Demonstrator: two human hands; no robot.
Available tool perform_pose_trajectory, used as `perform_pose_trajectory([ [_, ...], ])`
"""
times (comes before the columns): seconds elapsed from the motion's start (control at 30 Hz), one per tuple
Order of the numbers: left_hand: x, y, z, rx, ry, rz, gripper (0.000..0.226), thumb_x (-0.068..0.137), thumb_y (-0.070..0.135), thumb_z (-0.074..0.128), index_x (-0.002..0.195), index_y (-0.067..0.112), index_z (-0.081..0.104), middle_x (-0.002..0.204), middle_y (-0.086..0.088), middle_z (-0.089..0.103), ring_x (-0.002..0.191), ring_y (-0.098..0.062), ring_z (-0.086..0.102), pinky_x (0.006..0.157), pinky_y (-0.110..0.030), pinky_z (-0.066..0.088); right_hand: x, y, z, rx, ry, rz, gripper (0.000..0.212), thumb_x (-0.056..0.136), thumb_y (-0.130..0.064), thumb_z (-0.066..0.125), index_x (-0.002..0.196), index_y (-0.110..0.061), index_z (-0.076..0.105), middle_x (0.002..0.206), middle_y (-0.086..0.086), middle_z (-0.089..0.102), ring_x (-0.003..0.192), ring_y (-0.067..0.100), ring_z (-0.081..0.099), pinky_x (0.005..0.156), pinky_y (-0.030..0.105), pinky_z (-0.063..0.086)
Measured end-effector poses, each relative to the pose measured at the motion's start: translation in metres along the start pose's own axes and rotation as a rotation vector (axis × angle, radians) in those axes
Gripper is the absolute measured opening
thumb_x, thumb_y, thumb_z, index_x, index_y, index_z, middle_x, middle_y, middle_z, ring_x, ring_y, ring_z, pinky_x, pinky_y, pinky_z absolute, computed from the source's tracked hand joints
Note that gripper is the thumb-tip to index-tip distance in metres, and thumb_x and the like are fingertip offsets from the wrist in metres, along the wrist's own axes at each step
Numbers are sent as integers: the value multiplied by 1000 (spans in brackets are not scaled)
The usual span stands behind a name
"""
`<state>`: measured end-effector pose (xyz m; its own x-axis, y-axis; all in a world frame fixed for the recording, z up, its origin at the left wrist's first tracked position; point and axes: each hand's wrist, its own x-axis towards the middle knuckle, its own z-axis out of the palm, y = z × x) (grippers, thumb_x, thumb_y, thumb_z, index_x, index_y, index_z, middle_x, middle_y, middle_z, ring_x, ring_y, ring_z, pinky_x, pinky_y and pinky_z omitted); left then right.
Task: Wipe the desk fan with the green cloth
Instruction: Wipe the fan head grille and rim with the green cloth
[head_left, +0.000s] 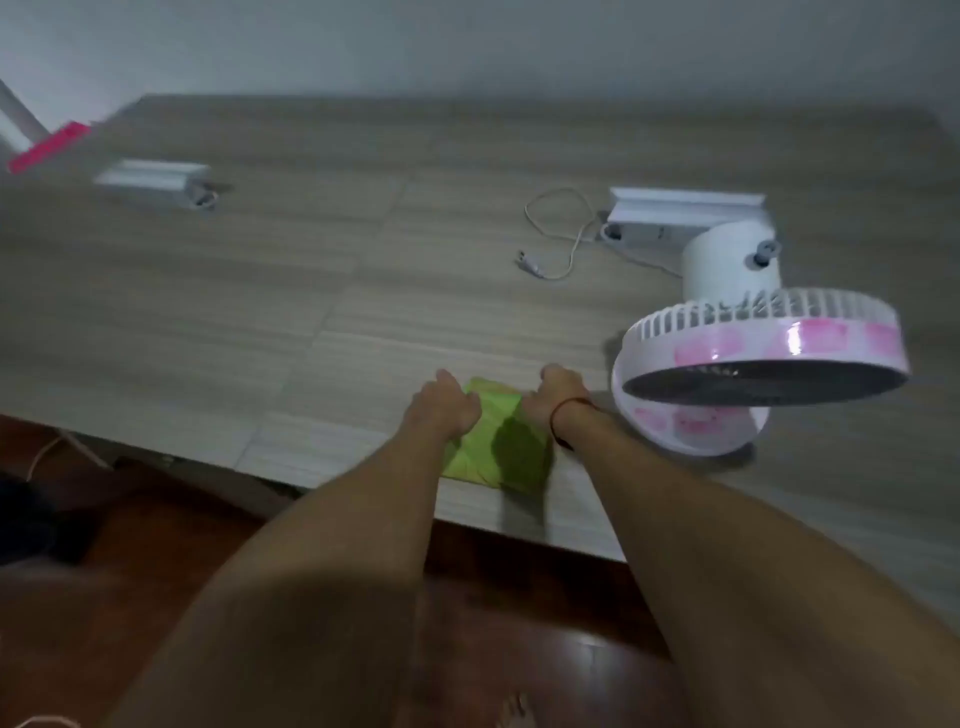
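Note:
A folded green cloth (498, 447) lies on the wood-grain table (322, 291) near its front edge. My left hand (444, 408) grips the cloth's far left side and my right hand (553, 397) grips its far right side, fingers curled onto it. A red band circles my right wrist. The white desk fan (758, 358), with pink patches around its rim, stands just right of the cloth, its round head tilted face down over its base.
The fan's white cord (563, 234) with a loose plug curls on the table behind the cloth. A white bracket (680, 218) lies behind the fan, another white piece (156, 182) at far left near a pink strip (49, 148). Dark wooden floor lies below the table's edge.

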<state>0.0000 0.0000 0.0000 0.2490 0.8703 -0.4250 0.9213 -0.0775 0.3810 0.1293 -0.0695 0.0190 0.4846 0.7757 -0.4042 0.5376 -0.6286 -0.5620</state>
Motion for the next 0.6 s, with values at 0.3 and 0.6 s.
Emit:
perform_pose_trajectory([
  [0.3, 29, -28, 62, -250, 83, -165, 76, 80, 47, 67, 130, -2, 38, 133, -22, 51, 123, -40, 51, 100, -43, 45, 21, 32, 70, 148, 76, 311, 66, 82, -34, 70, 135, -6, 41, 138, 15, 51, 125, 33, 53, 97, 39, 47],
  [0.6, 14, -22, 25, -285, 92, -52, 51, 91, 43, 45, 113, 1, 64, 121, -24, 64, 114, -39, 59, 97, -42, 48, 11, -1, 49, 284, 20, 68, 41, 91, -24, 54, 129, -6, 54, 132, 18, 58, 123, 34, 54, 100, 33, 42],
])
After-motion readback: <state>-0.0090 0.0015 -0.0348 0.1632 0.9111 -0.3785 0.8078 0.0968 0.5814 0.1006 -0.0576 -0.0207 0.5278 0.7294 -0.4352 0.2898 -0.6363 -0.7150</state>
